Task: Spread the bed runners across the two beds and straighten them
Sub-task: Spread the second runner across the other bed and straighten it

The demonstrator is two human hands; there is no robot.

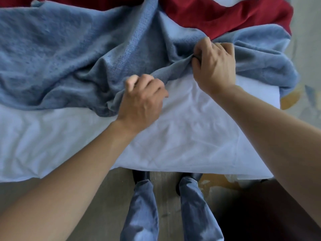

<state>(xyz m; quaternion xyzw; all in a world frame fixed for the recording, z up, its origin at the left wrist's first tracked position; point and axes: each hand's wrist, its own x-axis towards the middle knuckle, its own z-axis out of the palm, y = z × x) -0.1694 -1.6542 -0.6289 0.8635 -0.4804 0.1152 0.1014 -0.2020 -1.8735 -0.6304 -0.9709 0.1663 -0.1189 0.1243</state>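
Observation:
A blue bed runner (57, 54) lies crumpled across the white-sheeted bed (182, 136), bunched into folds near the middle. My left hand (142, 100) grips the runner's near edge with curled fingers. My right hand (215, 65) pinches a gathered fold of the same runner further right and back. A dark red runner (225, 16) lies rumpled beyond the blue one at the far side, partly tucked under it.
The bed's near edge runs across the lower middle, with my jeans-clad legs (196, 206) standing on the wooden floor (166, 197) in front of it. The bed's right edge drops to a patterned floor (304, 101). A dark object (260, 214) sits at lower right.

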